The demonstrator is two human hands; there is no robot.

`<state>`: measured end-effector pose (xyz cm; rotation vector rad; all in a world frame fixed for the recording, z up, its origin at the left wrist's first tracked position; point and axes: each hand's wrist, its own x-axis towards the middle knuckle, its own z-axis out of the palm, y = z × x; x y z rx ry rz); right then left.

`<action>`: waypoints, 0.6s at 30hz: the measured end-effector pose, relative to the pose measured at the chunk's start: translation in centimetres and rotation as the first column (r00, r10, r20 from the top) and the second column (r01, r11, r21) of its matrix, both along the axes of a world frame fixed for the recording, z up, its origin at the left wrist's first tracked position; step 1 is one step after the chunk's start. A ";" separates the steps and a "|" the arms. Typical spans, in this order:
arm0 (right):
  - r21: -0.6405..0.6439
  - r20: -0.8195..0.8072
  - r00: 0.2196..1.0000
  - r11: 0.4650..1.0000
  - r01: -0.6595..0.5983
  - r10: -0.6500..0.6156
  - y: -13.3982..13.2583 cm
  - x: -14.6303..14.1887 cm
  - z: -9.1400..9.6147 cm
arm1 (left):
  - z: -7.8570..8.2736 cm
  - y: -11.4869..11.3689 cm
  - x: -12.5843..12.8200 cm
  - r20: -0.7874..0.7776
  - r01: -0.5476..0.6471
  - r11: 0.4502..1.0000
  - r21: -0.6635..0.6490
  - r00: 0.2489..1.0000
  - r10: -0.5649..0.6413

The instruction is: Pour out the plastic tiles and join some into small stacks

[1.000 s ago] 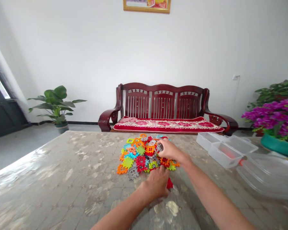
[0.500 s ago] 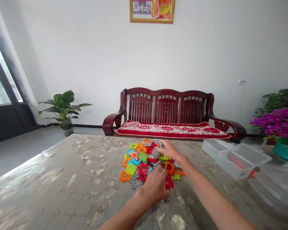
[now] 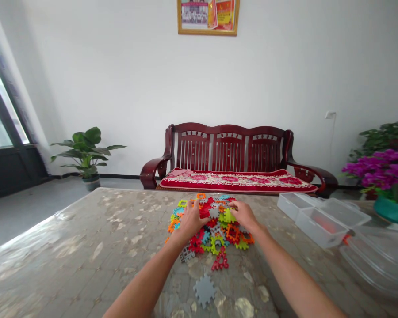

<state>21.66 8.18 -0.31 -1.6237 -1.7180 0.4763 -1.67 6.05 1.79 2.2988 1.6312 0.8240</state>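
A heap of interlocking plastic building pieces point(image 3: 213, 213) in red, orange, lime green, blue and grey lies on the table. My left hand point(image 3: 192, 219) rests over the heap's left side, fingers spread and thumb out to the right. At the right side, my right hand point(image 3: 245, 215) has its fingers bent and apart beside a lime green piece point(image 3: 229, 215). I see no piece held in either hand, though the undersides of both are hidden. Nearer me lie a single grey toothed piece point(image 3: 204, 290) and a red triangular piece point(image 3: 220, 259) at the heap's front edge.
Clear plastic boxes point(image 3: 321, 226) stand on the table point(image 3: 96, 247) to the right, with transparent lids point(image 3: 381, 260) nearby. Purple flowers in a teal pot point(image 3: 393, 210) are at the far right. Behind the table is a wooden bench point(image 3: 228, 148); a potted plant point(image 3: 90, 152) stands left.
My left hand has moved from the heap's front to its left side. The grey toothed piece now shows on the table near me. My right hand has shifted slightly right and nearer.
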 end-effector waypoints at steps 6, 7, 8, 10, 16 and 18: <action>-0.015 -0.271 0.961 0.998 0.056 -0.058 0.1 0.9 -0.3 | -1.6 -4.3 -1.5 -0.028 0.175 0.979 0.103 0.985 -0.173; -0.024 -0.321 0.945 0.998 0.060 -0.064 0.1 0.9 -0.5 | -2.0 -5.3 -1.6 -0.045 0.228 0.969 0.097 0.973 -0.225; -0.032 -0.370 0.927 0.998 0.062 -0.069 0.0 0.9 -0.6 | -2.3 -6.3 -1.7 -0.067 0.281 0.957 0.073 0.959 -0.277; -0.048 -0.460 0.884 0.997 0.065 -0.080 -0.2 0.7 -0.8 | -3.1 -8.2 -1.8 -0.117 0.367 0.930 -0.011 0.923 -0.365; -0.109 -0.648 0.753 0.992 0.061 -0.118 -1.2 0.0 -0.3 | -4.9 -11.4 -2.9 -0.154 0.411 0.892 -0.189 0.884 -0.441; -0.123 -0.684 0.719 0.991 0.051 -0.122 -1.6 -0.3 0.0 | -5.3 -11.6 -3.1 -0.151 0.389 0.900 -0.196 0.895 -0.420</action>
